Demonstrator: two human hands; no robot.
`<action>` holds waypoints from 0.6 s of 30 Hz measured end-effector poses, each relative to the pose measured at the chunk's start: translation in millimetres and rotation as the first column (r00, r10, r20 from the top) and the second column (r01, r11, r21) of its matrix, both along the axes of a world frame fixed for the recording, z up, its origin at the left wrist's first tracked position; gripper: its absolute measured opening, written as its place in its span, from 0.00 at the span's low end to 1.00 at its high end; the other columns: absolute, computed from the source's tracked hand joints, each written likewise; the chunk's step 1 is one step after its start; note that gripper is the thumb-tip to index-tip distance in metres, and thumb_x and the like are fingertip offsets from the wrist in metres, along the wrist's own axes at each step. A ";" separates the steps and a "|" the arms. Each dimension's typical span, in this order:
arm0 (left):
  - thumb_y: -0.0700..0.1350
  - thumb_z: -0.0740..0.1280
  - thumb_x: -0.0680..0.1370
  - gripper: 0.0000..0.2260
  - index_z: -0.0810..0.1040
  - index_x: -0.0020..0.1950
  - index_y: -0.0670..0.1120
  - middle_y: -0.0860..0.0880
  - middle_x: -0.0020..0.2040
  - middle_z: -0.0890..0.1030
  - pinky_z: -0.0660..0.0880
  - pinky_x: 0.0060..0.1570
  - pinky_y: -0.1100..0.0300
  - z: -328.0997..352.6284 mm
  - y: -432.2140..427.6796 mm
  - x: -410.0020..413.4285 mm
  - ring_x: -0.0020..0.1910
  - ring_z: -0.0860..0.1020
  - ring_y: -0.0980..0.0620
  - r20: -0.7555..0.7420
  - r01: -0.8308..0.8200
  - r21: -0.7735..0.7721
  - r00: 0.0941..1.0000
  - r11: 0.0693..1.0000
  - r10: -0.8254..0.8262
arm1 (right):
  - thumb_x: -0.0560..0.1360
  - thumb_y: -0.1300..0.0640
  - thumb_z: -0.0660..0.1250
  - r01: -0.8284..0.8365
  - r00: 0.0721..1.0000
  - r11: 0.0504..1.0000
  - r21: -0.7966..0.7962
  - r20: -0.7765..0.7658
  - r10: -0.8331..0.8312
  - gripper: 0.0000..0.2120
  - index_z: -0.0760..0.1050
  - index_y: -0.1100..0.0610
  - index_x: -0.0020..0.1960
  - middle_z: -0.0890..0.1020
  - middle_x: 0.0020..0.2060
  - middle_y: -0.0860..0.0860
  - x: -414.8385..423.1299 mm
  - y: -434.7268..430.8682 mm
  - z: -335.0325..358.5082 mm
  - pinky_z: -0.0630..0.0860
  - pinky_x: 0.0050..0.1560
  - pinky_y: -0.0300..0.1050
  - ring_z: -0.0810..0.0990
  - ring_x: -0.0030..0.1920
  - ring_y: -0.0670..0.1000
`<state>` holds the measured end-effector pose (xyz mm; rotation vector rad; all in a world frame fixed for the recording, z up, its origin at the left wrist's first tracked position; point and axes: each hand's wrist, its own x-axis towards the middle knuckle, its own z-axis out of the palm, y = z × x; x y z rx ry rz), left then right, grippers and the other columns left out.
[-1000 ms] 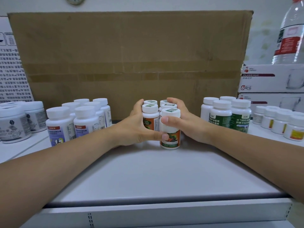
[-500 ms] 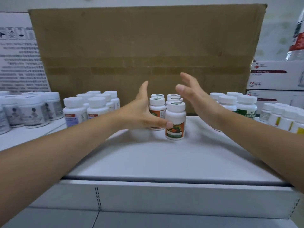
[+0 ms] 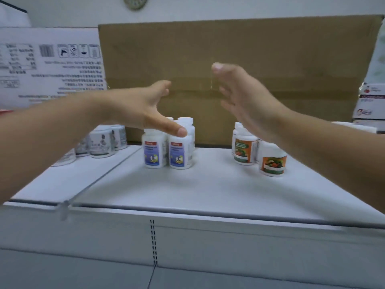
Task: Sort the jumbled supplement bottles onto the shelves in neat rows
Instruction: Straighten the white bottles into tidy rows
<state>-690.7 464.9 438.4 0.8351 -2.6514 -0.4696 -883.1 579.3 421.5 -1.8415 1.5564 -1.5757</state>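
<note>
Bottles [image 3: 179, 153] stand before cardboard box [image 3: 270, 55], hands [image 3: 141, 107] [image 3: 245, 99] apparently hovering over them.

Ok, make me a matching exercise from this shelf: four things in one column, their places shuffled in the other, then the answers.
Things
1. white bottles with blue labels
2. white bottles with orange labels
3. big brown cardboard box
4. white jars with grey labels

Places
A. upright along the back of the white shelf
B. far left, past the shelf seam
C. beneath the right hand
D. by the thumb of the left hand

Pairs: 1-D, 2-C, 3-A, 4-B
</note>
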 end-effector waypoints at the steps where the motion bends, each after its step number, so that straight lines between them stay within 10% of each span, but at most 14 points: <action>1: 0.75 0.72 0.48 0.67 0.43 0.80 0.58 0.59 0.80 0.51 0.56 0.70 0.61 -4.7 -9.6 7.4 0.76 0.55 0.57 -0.014 0.003 0.010 1.000 1.000 -0.003 | 0.66 0.32 0.62 0.019 1.000 0.999 0.033 -0.005 -0.019 0.42 0.59 0.48 0.75 0.63 0.75 0.46 8.7 -13.6 -5.6 0.60 0.73 0.53 0.63 0.69 0.43; 7: 0.74 0.75 0.48 0.72 0.40 0.80 0.51 0.52 0.80 0.54 0.61 0.72 0.56 -42.0 -61.0 16.2 0.76 0.59 0.55 -0.073 0.037 0.186 0.997 0.982 -0.024 | 0.61 0.29 0.66 0.141 0.990 0.982 0.128 -0.001 -0.142 0.53 0.50 0.46 0.79 0.56 0.78 0.49 22.9 -72.7 -38.3 0.60 0.68 0.45 0.59 0.74 0.47; 12: 0.56 0.83 0.57 0.68 0.37 0.79 0.47 0.65 0.61 0.69 0.71 0.54 0.68 -64.9 -81.5 5.0 0.63 0.70 0.61 -0.217 0.201 0.382 0.968 0.902 -0.124 | 0.55 0.30 0.67 0.106 0.994 0.977 0.184 -0.003 -0.107 0.58 0.48 0.46 0.79 0.58 0.77 0.46 17.9 -86.0 -68.9 0.64 0.64 0.40 0.62 0.70 0.42; 18: 0.57 0.82 0.55 0.54 0.57 0.75 0.57 0.63 0.70 0.65 0.71 0.68 0.52 -88.9 -100.9 -5.3 0.67 0.71 0.63 -0.311 0.381 0.411 0.912 0.828 -0.266 | 0.55 0.35 0.72 0.036 0.998 0.968 0.248 0.037 -0.046 0.61 0.44 0.47 0.79 0.64 0.68 0.38 12.4 -89.0 -75.7 0.67 0.66 0.41 0.68 0.68 0.41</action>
